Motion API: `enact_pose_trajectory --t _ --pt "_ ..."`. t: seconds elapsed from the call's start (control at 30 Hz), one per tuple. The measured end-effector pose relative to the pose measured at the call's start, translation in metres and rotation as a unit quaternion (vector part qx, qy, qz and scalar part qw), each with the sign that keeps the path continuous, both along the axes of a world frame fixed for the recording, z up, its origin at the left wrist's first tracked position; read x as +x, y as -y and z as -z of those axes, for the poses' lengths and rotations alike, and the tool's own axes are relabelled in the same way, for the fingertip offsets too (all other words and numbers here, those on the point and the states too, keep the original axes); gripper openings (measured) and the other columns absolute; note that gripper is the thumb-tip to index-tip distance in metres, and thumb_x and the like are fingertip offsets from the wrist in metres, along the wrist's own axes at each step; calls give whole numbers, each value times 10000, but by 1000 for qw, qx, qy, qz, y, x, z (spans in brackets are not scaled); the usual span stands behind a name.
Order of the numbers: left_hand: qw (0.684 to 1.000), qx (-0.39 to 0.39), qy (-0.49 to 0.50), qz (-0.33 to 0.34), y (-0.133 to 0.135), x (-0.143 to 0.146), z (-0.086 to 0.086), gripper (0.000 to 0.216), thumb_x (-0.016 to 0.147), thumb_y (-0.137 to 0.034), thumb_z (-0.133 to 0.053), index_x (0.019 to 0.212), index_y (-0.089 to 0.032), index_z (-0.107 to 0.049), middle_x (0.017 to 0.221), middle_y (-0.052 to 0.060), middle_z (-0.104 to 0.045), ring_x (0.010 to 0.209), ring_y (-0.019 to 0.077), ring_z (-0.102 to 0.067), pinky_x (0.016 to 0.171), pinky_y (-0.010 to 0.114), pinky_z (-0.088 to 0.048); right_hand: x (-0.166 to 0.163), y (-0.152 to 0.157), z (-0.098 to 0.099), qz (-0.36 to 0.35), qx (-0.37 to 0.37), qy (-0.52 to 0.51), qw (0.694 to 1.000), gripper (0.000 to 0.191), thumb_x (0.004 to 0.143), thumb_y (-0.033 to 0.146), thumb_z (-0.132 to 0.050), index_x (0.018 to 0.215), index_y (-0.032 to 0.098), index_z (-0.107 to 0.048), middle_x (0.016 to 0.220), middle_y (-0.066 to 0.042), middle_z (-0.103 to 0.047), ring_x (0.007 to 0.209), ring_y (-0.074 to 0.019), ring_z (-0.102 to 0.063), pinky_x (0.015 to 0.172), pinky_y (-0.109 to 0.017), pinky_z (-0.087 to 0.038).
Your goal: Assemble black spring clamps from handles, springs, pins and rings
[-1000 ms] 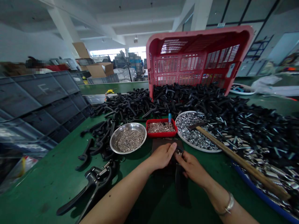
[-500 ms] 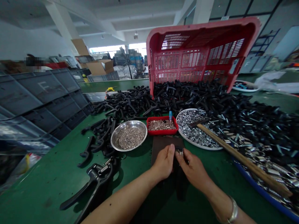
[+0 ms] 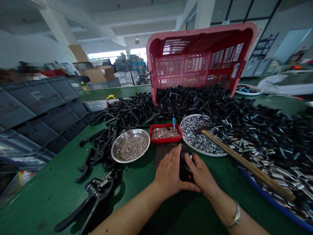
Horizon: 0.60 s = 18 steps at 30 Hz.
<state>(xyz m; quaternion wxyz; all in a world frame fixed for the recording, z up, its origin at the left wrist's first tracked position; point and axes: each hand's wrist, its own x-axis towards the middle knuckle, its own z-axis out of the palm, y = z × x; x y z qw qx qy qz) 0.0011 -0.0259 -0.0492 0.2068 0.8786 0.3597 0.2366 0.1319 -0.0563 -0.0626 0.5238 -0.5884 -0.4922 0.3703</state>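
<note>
While the right hand's grip [image 3: 202, 174] clasps a black part [image 3: 184, 168] with a metal spring [image 3: 190, 157] over the dark plate [image 3: 160, 153] on the green worktop [image 3: 137, 178], the left hand's grip [image 3: 168, 173] is spread beside it, unclenched; whether it touches the part, I cannot tell.

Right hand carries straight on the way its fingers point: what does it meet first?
Beyond the black part it holds, the right hand would likely meet the left hand first; the red tray lies farther on. Depth between the hands is unclear.
</note>
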Motion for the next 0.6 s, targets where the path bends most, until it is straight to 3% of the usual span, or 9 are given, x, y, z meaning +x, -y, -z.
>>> enact_pose_trajectory --t 0.13,0.3,0.6 --pt "999 -21 -9 -32 1 6 13 1230 408 -638 -698 1368 -164 -91 1361 178 -313 1202 338 -353 963 485 -325 -6 3 3 26 -20 -98 995 418 781 504 -477 1015 164 -542 1012 -79 -636 924 -225 -577 814 -334 -440" --pt "998 -37 -26 -41 -1 8 17 1141 455 -501 -742 1358 -198 -113 1330 159 -356 1159 327 -403 926 469 -365 -12 4 7 70 -35 -135 988 446 754 534 -492 968 149 -562 958 -94 -650 868 -242 -591 750 -352 -473" --pt "998 -24 -48 -10 -7 4 15 1245 365 -659 -696 1362 -192 -117 1324 178 -355 1132 349 -432 893 468 -389 -7 1 5 36 -16 -102 994 426 767 502 -505 985 142 -575 952 -79 -656 888 -236 -584 793 -352 -449"
